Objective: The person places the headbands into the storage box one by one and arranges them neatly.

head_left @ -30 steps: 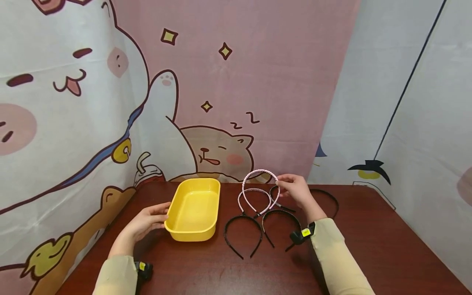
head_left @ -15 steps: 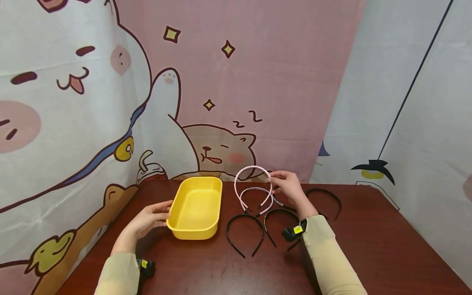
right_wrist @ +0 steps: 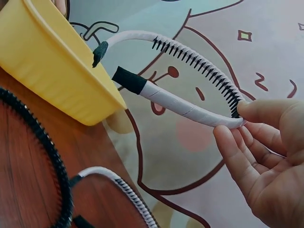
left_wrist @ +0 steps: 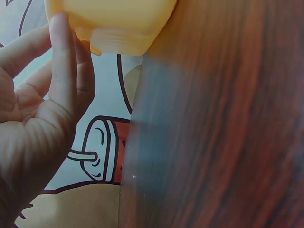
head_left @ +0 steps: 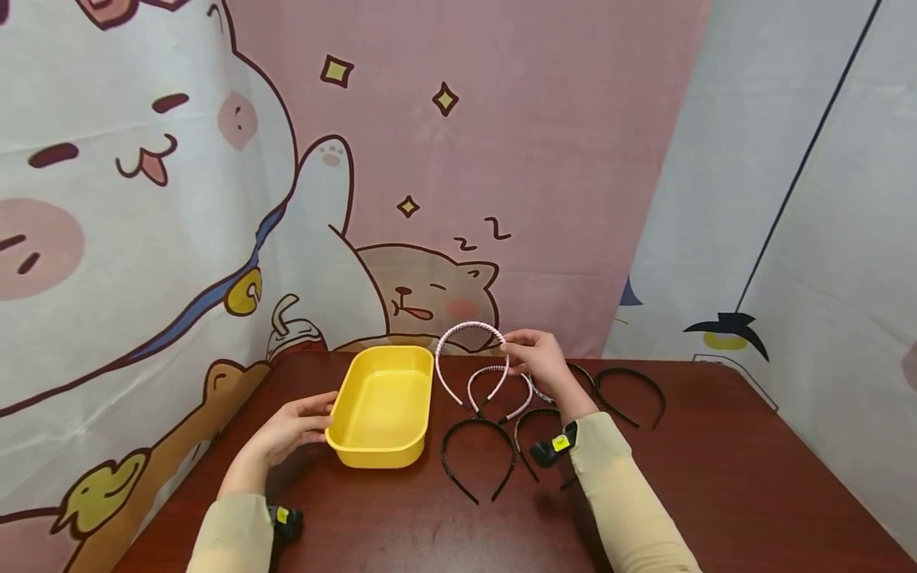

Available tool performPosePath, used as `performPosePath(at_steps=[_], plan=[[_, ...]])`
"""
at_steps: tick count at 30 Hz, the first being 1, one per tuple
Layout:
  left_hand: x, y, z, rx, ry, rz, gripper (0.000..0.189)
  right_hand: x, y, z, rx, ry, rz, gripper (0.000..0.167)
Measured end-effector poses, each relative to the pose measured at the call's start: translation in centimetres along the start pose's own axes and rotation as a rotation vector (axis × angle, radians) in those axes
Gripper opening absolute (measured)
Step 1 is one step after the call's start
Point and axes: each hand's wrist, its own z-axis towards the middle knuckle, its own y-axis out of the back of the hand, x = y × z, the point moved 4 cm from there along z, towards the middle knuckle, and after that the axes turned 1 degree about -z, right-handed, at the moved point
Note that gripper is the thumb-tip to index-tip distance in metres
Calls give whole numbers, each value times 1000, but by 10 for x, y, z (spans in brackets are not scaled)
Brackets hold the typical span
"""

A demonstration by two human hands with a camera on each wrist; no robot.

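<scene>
My right hand (head_left: 539, 362) pinches a pale pink headband (head_left: 469, 325) between thumb and fingers, held up above the table. In the right wrist view this headband (right_wrist: 183, 108) shows black comb teeth inside and dark end caps, which point toward the yellow tray (right_wrist: 54, 66). My left hand (head_left: 286, 434) touches the left side of the yellow tray (head_left: 380, 459) with mostly straight fingers. The left wrist view has fingertips against the tray's outer wall (left_wrist: 121, 42). A second pale pink headband (head_left: 470, 387) lies behind and below the held one.
A black toothed headband (head_left: 478, 422) lies right of the tray, beside a dark patterned headband (head_left: 517, 439) partly behind my right wrist. Another black headband (head_left: 630, 371) is farther right. A cartoon-printed cloth (head_left: 559, 159) hangs behind the brown table (head_left: 752, 477).
My right hand has carried the pink headband left, closer to the tray, uncovering more of the headbands on the right. The left hand stays at the tray.
</scene>
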Motion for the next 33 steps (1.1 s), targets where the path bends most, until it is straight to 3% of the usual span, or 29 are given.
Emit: performPosePath(at_steps=[28,33], plan=[[1,0,1,-9,-14,-1,61,11,-86,21,81,-97,88,29],[0,-1,0,-3,-12,-12,61,9,-99,28,79,-111,58,27]])
